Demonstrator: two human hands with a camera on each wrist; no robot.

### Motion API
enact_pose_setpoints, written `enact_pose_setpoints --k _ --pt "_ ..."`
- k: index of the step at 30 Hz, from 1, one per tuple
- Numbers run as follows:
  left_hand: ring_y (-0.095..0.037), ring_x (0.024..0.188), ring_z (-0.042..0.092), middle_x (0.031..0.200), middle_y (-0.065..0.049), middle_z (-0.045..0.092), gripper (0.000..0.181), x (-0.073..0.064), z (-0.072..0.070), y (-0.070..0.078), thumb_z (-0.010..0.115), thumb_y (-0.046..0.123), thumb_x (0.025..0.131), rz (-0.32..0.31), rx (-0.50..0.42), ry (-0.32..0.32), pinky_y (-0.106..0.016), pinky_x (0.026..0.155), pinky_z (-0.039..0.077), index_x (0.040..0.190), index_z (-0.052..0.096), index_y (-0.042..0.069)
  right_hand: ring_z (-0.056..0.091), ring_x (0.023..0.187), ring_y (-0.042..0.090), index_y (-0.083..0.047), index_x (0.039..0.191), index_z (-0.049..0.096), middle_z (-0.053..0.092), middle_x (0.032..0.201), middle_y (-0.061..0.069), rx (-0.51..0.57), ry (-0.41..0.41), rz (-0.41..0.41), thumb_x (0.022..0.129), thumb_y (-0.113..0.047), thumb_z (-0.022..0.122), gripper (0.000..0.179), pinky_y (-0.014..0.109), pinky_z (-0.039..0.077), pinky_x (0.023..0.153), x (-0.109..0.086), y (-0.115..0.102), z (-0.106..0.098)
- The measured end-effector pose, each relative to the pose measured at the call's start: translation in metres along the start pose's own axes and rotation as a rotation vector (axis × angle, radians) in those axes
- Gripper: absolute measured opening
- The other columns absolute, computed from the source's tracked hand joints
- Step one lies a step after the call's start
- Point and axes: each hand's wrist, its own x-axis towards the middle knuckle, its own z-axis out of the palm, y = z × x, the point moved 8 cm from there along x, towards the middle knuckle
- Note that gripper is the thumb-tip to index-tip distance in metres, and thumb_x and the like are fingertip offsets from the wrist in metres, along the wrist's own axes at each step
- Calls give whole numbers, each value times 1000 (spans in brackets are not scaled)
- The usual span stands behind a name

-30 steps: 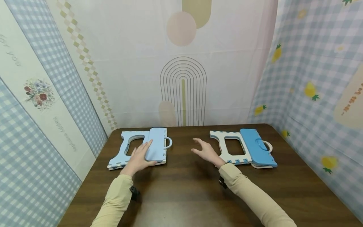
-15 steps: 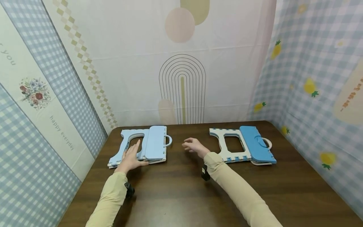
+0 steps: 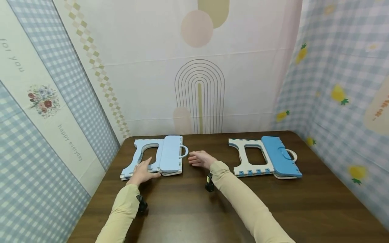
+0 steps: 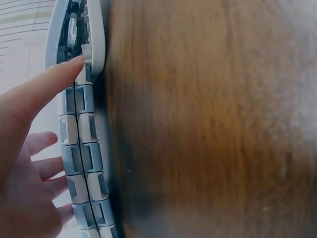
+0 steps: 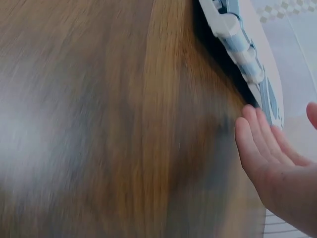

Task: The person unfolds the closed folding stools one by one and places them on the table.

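The left hand point(image 3: 141, 173), fingers spread, is hovering at the light blue stool point(image 3: 171, 155) lying on the table point(image 3: 182, 209). The right hand point(image 3: 202, 159), fingers nearly straight, is pointing toward the stool's handle point(image 3: 187, 151). Both are holding nothing.

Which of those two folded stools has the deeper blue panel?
The right-hand stool: its panel is a strong blue beside a white leg frame, whereas the left-hand stool is pale blue on both.

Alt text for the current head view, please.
A person's left hand is at the near edge of a pale blue folded stool on a dark wooden table, the right hand near the stool's handle. A white and blue folded stool lies farther right.
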Motion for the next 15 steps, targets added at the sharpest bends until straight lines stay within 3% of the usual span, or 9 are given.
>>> enact_pose_setpoints --k 5,11,14,15 --pt "-48 135 37 143 -29 46 72 1 0 2 71 38 86 28 5 54 -68 115 14 140 47 -2 49 132 40 8 144 35 47 142 31 105 54 38 100 -19 50 54 44 43 110 13 5 2" --pt "-46 132 42 137 -28 52 62 2 -1 2 70 35 88 32 -9 138 -67 116 13 134 53 -3 58 122 39 7 133 49 53 134 32 216 70 1 97 -17 57 45 42 50 102 65 24 -5" --pt "-47 129 45 133 -29 55 59 1 -3 5 72 31 86 39 -10 174 -68 115 15 130 56 -5 57 124 39 9 133 49 52 135 33 257 97 -1 98 -13 54 41 42 49 104 72 24 -2" --pt "-47 128 45 132 -28 56 58 1 -4 5 73 31 86 36 -6 178 -68 115 16 129 56 -5 52 129 39 10 136 45 48 140 32 274 129 15 99 -9 49 42 43 44 109 62 20 2"
